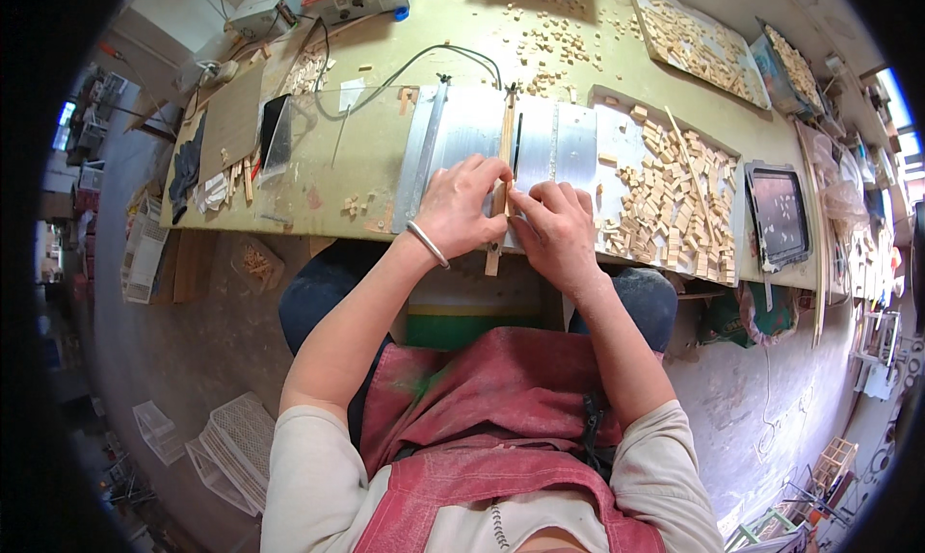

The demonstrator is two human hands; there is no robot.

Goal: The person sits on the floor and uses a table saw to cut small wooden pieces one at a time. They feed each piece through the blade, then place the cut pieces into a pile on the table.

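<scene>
My left hand (461, 206), with a pale bangle at the wrist, is closed with its fingertips on a narrow wooden strip at the near edge of a metal work plate (462, 134). Just right of it, my right hand (557, 227) pinches the same small strip; the fingers hide most of it. A long wooden guide bar (506, 129) runs away from me across the plate, its near end (492, 262) sticking out past the bench edge. Beside the bar is a dark narrow slot (520, 134), possibly with a thin blade in it.
Right of the plate, a tray (602, 100) holds many small wooden blocks (674, 201) and a thin stick. Another block tray (761, 95) stands at the far right, near a black tray (777, 211). A clear sheet (371, 158), black cable (385, 83) and dark glove (185, 172) lie left.
</scene>
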